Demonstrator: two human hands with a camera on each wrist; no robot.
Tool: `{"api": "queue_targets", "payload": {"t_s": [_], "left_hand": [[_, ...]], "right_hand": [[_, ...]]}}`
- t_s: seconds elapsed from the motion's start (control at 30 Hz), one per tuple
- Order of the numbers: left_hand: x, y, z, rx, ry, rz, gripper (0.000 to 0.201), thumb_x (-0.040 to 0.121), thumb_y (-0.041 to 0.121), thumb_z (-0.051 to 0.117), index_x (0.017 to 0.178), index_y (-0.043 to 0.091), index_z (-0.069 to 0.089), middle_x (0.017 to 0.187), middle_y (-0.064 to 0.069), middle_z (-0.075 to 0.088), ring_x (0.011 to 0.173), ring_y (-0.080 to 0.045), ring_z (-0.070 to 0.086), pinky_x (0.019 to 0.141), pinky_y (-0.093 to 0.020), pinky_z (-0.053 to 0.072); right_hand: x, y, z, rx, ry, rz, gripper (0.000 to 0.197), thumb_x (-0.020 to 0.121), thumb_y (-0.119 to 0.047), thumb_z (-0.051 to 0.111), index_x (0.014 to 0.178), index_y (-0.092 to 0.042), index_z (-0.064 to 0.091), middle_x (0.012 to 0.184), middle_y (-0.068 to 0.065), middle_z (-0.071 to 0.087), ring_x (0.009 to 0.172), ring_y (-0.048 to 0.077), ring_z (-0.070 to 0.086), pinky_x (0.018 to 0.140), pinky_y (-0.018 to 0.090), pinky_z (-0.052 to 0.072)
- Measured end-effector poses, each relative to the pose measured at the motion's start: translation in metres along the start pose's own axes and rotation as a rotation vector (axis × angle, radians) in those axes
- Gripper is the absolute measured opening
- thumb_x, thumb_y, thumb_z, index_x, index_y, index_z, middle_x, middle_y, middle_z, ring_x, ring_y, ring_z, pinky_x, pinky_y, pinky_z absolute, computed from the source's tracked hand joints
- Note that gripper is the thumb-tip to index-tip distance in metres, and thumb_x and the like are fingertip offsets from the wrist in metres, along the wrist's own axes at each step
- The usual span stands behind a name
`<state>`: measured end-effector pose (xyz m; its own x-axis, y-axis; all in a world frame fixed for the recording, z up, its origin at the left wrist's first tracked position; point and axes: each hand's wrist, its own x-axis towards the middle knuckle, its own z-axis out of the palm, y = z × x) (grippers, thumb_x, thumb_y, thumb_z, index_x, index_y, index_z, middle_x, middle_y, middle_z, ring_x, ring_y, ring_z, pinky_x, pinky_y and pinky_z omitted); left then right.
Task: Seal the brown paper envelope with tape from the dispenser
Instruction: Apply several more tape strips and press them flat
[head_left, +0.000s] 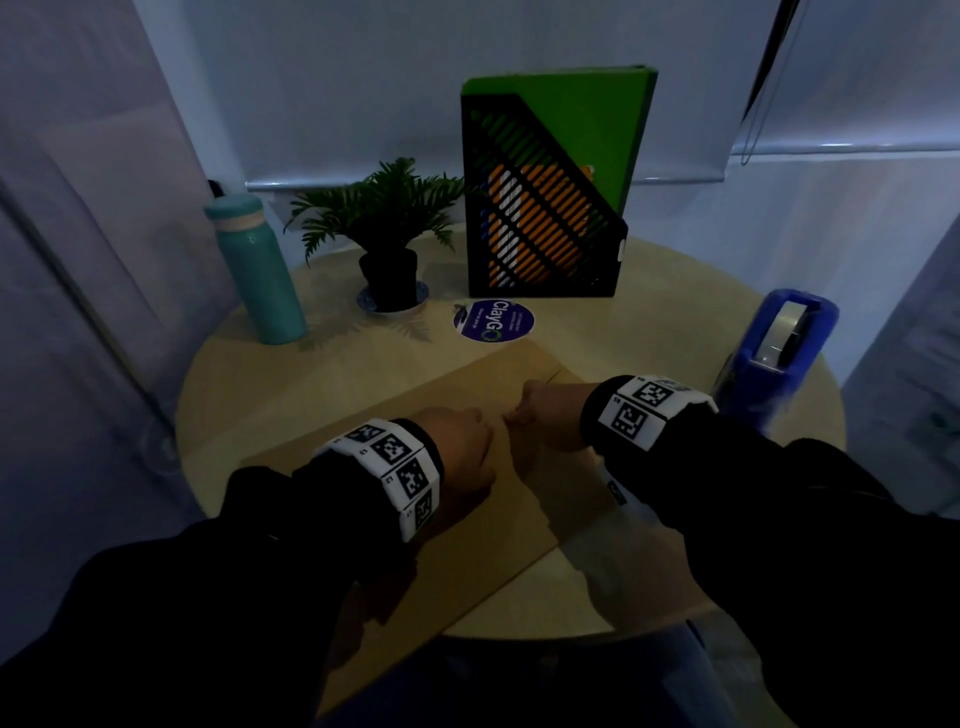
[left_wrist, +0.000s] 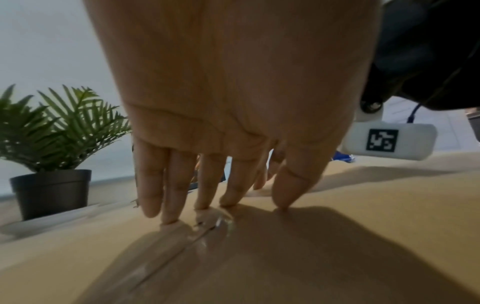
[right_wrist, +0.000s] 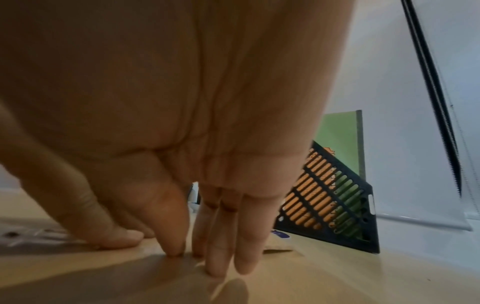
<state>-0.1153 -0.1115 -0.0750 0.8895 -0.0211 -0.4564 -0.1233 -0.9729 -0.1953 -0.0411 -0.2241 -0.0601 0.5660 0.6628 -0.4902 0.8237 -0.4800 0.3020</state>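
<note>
The brown paper envelope (head_left: 467, 395) lies flat across the round table, running from front left to back right. A strip of clear tape (left_wrist: 207, 232) lies over the flap seam (left_wrist: 166, 265). My left hand (head_left: 462, 447) presses its straight fingers (left_wrist: 171, 195) down on the tape and envelope (left_wrist: 337, 257). My right hand (head_left: 545, 410) sits just beside it, fingertips (right_wrist: 218, 253) and thumb pressing the envelope (right_wrist: 103, 277). The blue tape dispenser (head_left: 779, 353) stands at the table's right edge, behind my right wrist.
At the back stand a teal bottle (head_left: 260, 270), a potted fern (head_left: 384, 234), and a black file holder (head_left: 540, 218) with a green folder. A round purple sticker (head_left: 493, 321) lies near the envelope's far corner. The table edge (head_left: 571, 631) is close to my body.
</note>
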Motion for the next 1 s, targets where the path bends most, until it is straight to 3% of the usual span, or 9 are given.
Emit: {"api": "queue_targets", "payload": {"t_s": [0.17, 0.3, 0.4, 0.5, 0.63, 0.73, 0.8, 0.87, 1.0], "left_hand": [[0.005, -0.011, 0.004, -0.099, -0.019, 0.014, 0.038, 0.099, 0.032, 0.038, 0.123, 0.008, 0.054, 0.128, -0.013, 0.053, 0.101, -0.031, 0.058, 0.087, -0.037, 0.049], [0.003, -0.020, -0.002, -0.193, 0.021, 0.030, 0.034, 0.097, 0.024, 0.041, 0.118, 0.003, 0.057, 0.104, -0.012, 0.058, 0.086, -0.023, 0.052, 0.074, -0.031, 0.042], [0.004, -0.022, 0.001, -0.181, 0.065, 0.007, 0.035, 0.096, 0.025, 0.044, 0.127, 0.010, 0.050, 0.123, -0.010, 0.052, 0.099, -0.027, 0.055, 0.078, -0.033, 0.043], [0.006, -0.018, 0.008, -0.073, 0.026, -0.005, 0.040, 0.097, 0.029, 0.041, 0.134, 0.014, 0.045, 0.141, -0.009, 0.034, 0.104, -0.031, 0.054, 0.077, -0.034, 0.041], [0.006, -0.015, 0.006, 0.002, 0.023, 0.007, 0.040, 0.097, 0.030, 0.042, 0.132, 0.013, 0.049, 0.142, -0.011, 0.033, 0.100, -0.032, 0.055, 0.077, -0.035, 0.044], [0.005, -0.021, 0.003, -0.001, 0.014, 0.046, 0.037, 0.097, 0.033, 0.042, 0.124, 0.011, 0.055, 0.139, -0.011, 0.038, 0.102, -0.031, 0.055, 0.083, -0.037, 0.047], [0.004, -0.026, 0.001, -0.041, 0.007, 0.080, 0.036, 0.098, 0.030, 0.041, 0.118, 0.008, 0.060, 0.136, -0.013, 0.045, 0.108, -0.031, 0.055, 0.090, -0.038, 0.048], [0.003, -0.030, -0.004, -0.107, 0.038, 0.095, 0.034, 0.098, 0.027, 0.041, 0.114, 0.006, 0.063, 0.128, -0.015, 0.055, 0.108, -0.030, 0.056, 0.089, -0.036, 0.047], [0.002, -0.025, -0.004, -0.095, 0.071, 0.054, 0.046, 0.096, 0.033, 0.045, 0.139, 0.017, 0.041, 0.128, -0.012, 0.050, 0.108, -0.030, 0.054, 0.089, -0.037, 0.047]], "right_hand": [[0.000, 0.003, 0.004, 0.052, -0.030, -0.011, 0.045, 0.101, -0.011, 0.032, 0.146, -0.010, 0.036, 0.145, 0.014, 0.039, 0.129, 0.030, 0.043, 0.106, 0.035, 0.037], [0.000, 0.006, 0.000, 0.256, -0.011, 0.015, 0.049, 0.101, -0.012, 0.032, 0.149, -0.016, 0.030, 0.145, 0.011, 0.041, 0.127, 0.029, 0.045, 0.103, 0.036, 0.039], [0.003, -0.002, 0.002, 0.210, -0.010, 0.001, 0.050, 0.102, -0.022, 0.034, 0.151, -0.025, 0.025, 0.140, 0.014, 0.035, 0.116, 0.033, 0.047, 0.091, 0.037, 0.041], [0.007, -0.006, 0.002, 0.134, -0.027, 0.004, 0.049, 0.101, -0.027, 0.038, 0.150, -0.022, 0.028, 0.139, 0.018, 0.033, 0.117, 0.036, 0.046, 0.091, 0.038, 0.041], [0.009, 0.003, 0.004, 0.112, -0.030, 0.024, 0.046, 0.102, -0.022, 0.034, 0.148, -0.017, 0.030, 0.138, 0.015, 0.038, 0.118, 0.032, 0.047, 0.085, 0.034, 0.040], [0.009, 0.009, 0.007, 0.204, 0.030, 0.012, 0.038, 0.101, -0.017, 0.039, 0.137, -0.009, 0.048, 0.135, 0.015, 0.051, 0.114, 0.028, 0.053, 0.093, 0.035, 0.042], [0.008, 0.012, 0.008, 0.295, 0.009, 0.012, 0.039, 0.101, -0.009, 0.035, 0.138, -0.006, 0.049, 0.134, 0.016, 0.052, 0.111, 0.028, 0.054, 0.095, 0.032, 0.042], [0.005, 0.013, 0.004, 0.339, -0.022, 0.019, 0.042, 0.102, -0.007, 0.032, 0.142, -0.008, 0.044, 0.141, 0.013, 0.047, 0.124, 0.027, 0.048, 0.102, 0.031, 0.037], [0.004, 0.013, 0.002, 0.392, -0.028, 0.007, 0.046, 0.102, -0.008, 0.030, 0.148, -0.015, 0.034, 0.145, 0.011, 0.041, 0.128, 0.028, 0.044, 0.105, 0.036, 0.037]]}}
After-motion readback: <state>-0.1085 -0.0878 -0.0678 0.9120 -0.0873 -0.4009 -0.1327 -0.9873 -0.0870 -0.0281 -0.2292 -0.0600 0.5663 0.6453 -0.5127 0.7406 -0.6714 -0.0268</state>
